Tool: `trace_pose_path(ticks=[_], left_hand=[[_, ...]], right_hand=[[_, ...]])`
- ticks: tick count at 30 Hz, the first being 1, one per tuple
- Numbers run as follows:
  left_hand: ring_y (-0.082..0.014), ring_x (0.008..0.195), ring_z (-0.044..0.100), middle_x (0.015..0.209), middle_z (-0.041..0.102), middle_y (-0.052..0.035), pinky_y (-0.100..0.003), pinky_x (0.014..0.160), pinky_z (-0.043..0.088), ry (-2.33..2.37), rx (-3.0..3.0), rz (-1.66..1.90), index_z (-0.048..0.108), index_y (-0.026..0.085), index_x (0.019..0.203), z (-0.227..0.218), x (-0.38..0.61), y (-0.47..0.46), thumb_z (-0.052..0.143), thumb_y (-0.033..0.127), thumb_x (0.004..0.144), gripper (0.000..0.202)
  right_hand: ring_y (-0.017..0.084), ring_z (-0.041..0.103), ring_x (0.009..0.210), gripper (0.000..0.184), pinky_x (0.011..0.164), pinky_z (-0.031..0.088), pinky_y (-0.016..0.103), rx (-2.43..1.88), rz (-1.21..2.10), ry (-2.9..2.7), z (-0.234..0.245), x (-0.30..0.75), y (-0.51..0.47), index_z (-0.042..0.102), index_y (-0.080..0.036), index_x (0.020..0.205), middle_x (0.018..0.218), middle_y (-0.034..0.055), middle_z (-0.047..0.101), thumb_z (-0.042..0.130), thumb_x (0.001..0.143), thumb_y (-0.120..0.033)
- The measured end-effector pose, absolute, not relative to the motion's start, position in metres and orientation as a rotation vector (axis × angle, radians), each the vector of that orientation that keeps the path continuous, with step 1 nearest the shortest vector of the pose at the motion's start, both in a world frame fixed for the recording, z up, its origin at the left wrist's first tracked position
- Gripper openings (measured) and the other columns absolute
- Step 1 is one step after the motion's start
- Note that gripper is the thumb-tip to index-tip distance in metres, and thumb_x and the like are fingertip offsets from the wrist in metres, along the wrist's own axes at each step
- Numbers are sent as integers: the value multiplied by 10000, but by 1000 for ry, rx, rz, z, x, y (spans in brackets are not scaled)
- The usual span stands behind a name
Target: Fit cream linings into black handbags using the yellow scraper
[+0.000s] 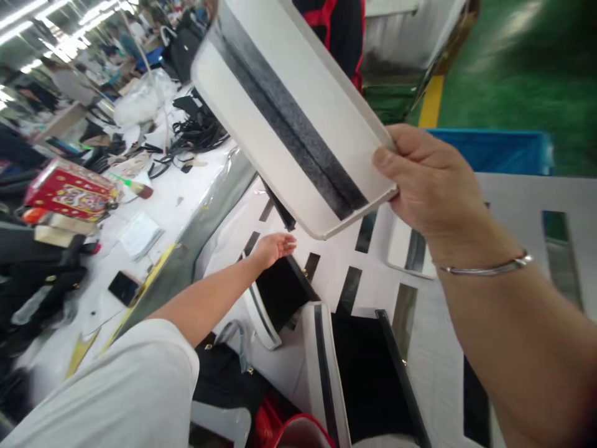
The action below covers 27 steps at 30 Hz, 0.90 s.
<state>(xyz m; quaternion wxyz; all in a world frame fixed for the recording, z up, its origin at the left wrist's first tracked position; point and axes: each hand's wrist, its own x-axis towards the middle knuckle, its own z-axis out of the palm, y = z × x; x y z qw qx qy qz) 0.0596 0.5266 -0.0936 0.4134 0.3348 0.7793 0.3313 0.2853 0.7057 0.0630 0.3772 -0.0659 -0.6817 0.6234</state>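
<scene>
My right hand (pixel 422 177), with a metal bangle on its wrist, is closed on the lower right corner of a white bag panel (pixel 345 124). The panel has raised edges and a dark stripe along it; it is held up tilted over the table. My left hand (pixel 276 249) is lower down, fingers loosely bent and apart, with nothing visible in them. Just under it is a black-lined bag piece (pixel 282 289) with a white striped side. A larger black and white bag piece (pixel 368 373) lies nearer me. Another white striped piece (pixel 408 249) is partly behind my right hand.
The white table (pixel 508 211) has several dark slots. At left, another table holds a red box (pixel 69 193), a phone (pixel 124 288) and black straps (pixel 200 127). A blue bin (pixel 494 149) stands behind. Black bags (pixel 228 379) lie below my left arm.
</scene>
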Motion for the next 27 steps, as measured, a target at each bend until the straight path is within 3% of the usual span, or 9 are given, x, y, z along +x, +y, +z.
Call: trace_pose_path(ticks=[2,4,6,8,12,16,20,24,27], left_hand=[[-279,1137,589,1227,605,-183,-446,944,485,1892,733,1034,528,112,1192,-56,34,520,283,647,858,677],[-321,1142,581,1131,656,-171,-484,946,481,1570,503,1359,590,114,1096,-18,24,516,259,802,770,830],[-328,1149,576,1074,683,-147,-486,958,477,1432,413,1509,615,120,1059,14,27,514,236,843,744,875],[-305,1145,583,1052,697,-128,-455,980,473,1472,397,1546,617,111,1068,40,32,509,315,755,813,756],[-287,1051,635,967,715,-113,-467,975,487,1735,369,1491,596,37,1082,79,9,482,565,320,861,361],[-272,1004,643,907,723,-55,-485,971,483,2070,392,1310,577,72,1111,105,-59,420,637,214,815,333],[-270,947,649,771,713,-40,-466,899,515,2168,204,991,593,80,1071,90,-98,353,649,227,810,304],[-280,786,682,722,707,-81,-384,700,572,2034,-108,730,642,97,967,26,-83,318,771,157,642,354],[-277,780,690,725,705,-82,-361,663,567,1984,-180,720,645,131,964,-21,-69,310,776,186,623,370]], right_hand=[[45,516,653,150,578,386,179,-144,1774,-1616,49,277,693,636,-184,1001,797,-58,586,548,892,-238],[83,563,715,191,601,431,200,-135,1898,-1528,36,263,674,640,-194,1023,845,-37,616,593,871,-300],[128,591,790,274,634,473,231,-139,1994,-1466,26,244,648,630,-206,1052,881,-20,628,619,848,-388],[151,599,848,357,683,501,254,-170,2071,-1397,19,228,619,609,-221,1090,915,-10,634,605,840,-474],[155,603,937,499,782,521,279,-190,2326,-1322,17,215,570,527,-250,1216,1039,18,633,480,863,-600],[172,594,1048,512,862,518,338,-179,2612,-1300,9,228,568,443,-245,1297,1269,84,554,425,897,-566],[171,620,984,374,842,532,336,-615,2528,-1324,-35,257,608,519,-185,1192,1250,125,570,442,914,-423],[168,638,917,248,786,553,314,-1017,2368,-1343,-95,299,646,591,-178,1044,1164,122,620,509,879,-344],[164,646,855,154,733,561,297,-1312,2273,-1285,-129,333,667,617,-171,939,1096,123,642,553,851,-279]])
